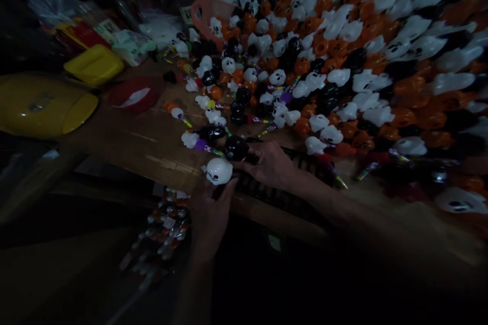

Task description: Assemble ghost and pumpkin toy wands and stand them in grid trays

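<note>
My left hand [211,208] is closed around a white skull head [219,171], a small plastic figure with a dark printed face. Just above and to the right, my right hand [272,165] has its fingers closed at a round black head [236,148]. The two heads are close together over the table's front edge. Under my right wrist lies a dark slatted tray [263,185]. Beside the heads, candy tubes [212,150] with coloured beads and a white ghost head [189,139] rest on the brown table [152,142].
A large heap of white, orange and black plastic heads [343,76] covers the right and back. At left stand a yellow machine [41,104], a red dish [133,94] and a yellow container [94,64]. An orange basket [200,12] stands behind. Bagged pieces [163,228] sit below the edge.
</note>
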